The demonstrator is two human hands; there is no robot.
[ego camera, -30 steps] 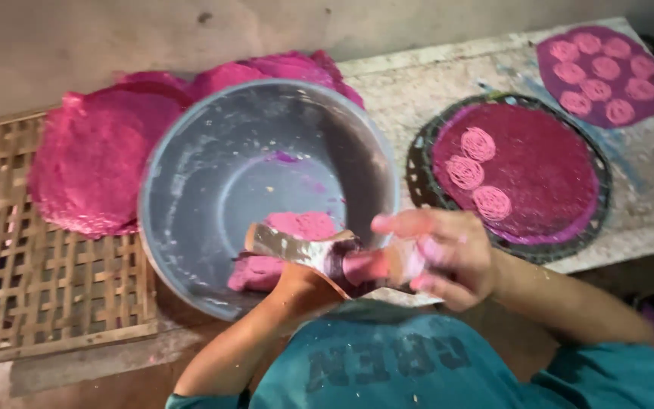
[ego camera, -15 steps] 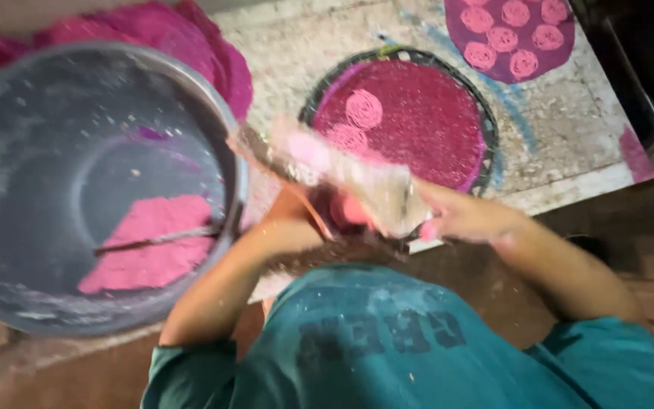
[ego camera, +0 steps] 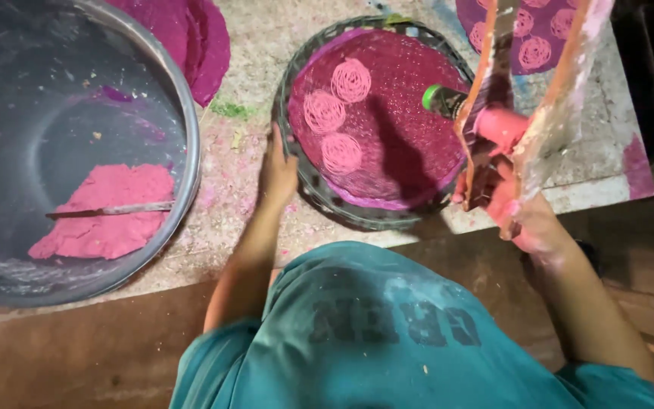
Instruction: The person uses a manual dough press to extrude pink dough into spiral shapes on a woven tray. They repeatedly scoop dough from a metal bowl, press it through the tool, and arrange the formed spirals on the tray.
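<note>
Three pink noodle coils [ego camera: 336,113] already lie on the round woven tray [ego camera: 303,178], bunched on the side nearest the left hand's grip; the rest of its magenta-lined face is bare, so by the look of it most of the tray remains to be filled. The left hand [ego camera: 278,173] rests its fingers on the tray's near rim, a flat, loose grip rather than a closed one. The right hand [ego camera: 527,216] closes its grip around the wooden press [ego camera: 527,91], held above the tray's far edge, with pink dough [ego camera: 502,125] showing between the press's two arms. Well to the left of the left grip, a large metal basin [ego camera: 179,113] on the desk holds a slab of pink dough [ego camera: 104,212] with a thin stick [ego camera: 111,210] across it. Beyond the right grip lies a cloth [ego camera: 539,45] covered with finished coils.
</note>
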